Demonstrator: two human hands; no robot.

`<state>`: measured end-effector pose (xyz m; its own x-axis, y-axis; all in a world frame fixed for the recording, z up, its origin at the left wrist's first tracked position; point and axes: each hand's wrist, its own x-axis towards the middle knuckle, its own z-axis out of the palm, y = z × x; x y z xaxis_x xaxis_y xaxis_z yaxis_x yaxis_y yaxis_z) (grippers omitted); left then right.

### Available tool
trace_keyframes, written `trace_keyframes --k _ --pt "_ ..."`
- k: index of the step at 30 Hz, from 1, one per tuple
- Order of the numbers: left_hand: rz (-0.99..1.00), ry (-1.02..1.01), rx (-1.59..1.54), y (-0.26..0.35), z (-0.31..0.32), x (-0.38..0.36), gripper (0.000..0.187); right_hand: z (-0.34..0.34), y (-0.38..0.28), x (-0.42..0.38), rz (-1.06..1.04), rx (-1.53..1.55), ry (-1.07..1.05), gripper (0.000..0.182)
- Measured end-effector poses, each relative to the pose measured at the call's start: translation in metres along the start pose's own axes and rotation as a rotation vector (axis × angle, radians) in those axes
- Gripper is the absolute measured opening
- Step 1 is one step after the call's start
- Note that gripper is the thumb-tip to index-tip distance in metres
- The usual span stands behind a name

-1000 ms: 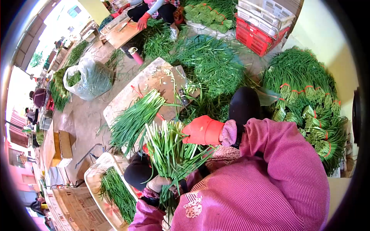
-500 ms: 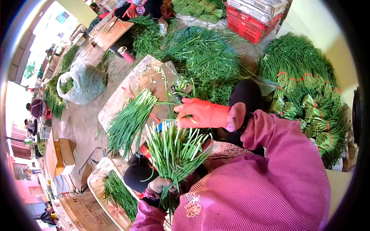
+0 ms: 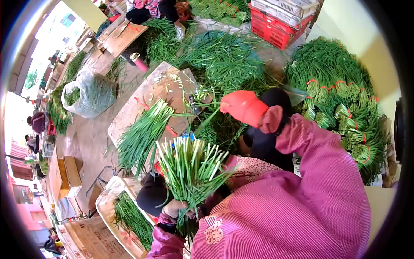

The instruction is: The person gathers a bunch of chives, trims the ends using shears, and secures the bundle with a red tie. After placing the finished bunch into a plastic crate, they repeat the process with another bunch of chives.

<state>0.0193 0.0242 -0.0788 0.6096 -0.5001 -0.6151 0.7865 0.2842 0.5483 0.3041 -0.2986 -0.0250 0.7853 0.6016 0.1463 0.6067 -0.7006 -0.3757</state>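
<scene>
My left hand (image 3: 174, 208), low in the middle, is wrapped round the leafy lower part of a thick bunch of green stalks (image 3: 189, 166); their pale cut ends fan upward. My right hand (image 3: 243, 107), in a red-orange glove, is closed at the upper right of the bunch, with a few thin green blades (image 3: 210, 118) trailing from its fingertips. A second pile of green stalks (image 3: 144, 134) lies on the wooden board (image 3: 129, 103), its pale ends toward the upper right. Short cut bits are scattered on the board.
Loose greens (image 3: 224, 62) are heaped beyond the board. Banded bundles (image 3: 336, 86) are stacked at right, below red and white crates (image 3: 274, 30). A plastic bag (image 3: 92, 97) stands left, a pale basket (image 3: 108, 203) lower left. Another person (image 3: 151, 8) sits at the top.
My gloved right hand has moved right and up, away from the bunch, and its fingers have closed with thin blades trailing. The bunch in my left hand has shifted slightly left.
</scene>
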Motion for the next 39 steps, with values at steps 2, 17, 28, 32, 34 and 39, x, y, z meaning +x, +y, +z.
trace_keyframes --k 2,17,28,32,34,39 --pt "-0.01 -0.012 -0.036 -0.005 -0.003 0.002 0.063 -0.001 0.006 -0.001 0.372 0.78 -0.596 0.027" --pt "0.105 0.076 0.034 -0.018 -0.033 0.012 0.055 0.018 -0.064 -0.044 0.159 0.422 -0.532 0.074" --pt "0.174 0.085 0.097 0.004 0.004 -0.009 0.051 0.049 0.007 -0.021 0.229 0.292 0.0 0.025" --pt "0.14 -0.047 0.009 -0.006 -0.011 0.0 0.047 0.029 0.001 -0.034 0.054 0.365 -0.045 0.043" --pt "0.149 -0.007 0.04 0.0 -0.003 0.001 0.048 0.038 -0.011 -0.034 0.163 0.686 -0.363 0.065" --pt "0.135 0.107 0.227 0.003 -0.008 0.0 0.056 0.025 -0.063 -0.035 0.079 0.7 -0.702 0.052"
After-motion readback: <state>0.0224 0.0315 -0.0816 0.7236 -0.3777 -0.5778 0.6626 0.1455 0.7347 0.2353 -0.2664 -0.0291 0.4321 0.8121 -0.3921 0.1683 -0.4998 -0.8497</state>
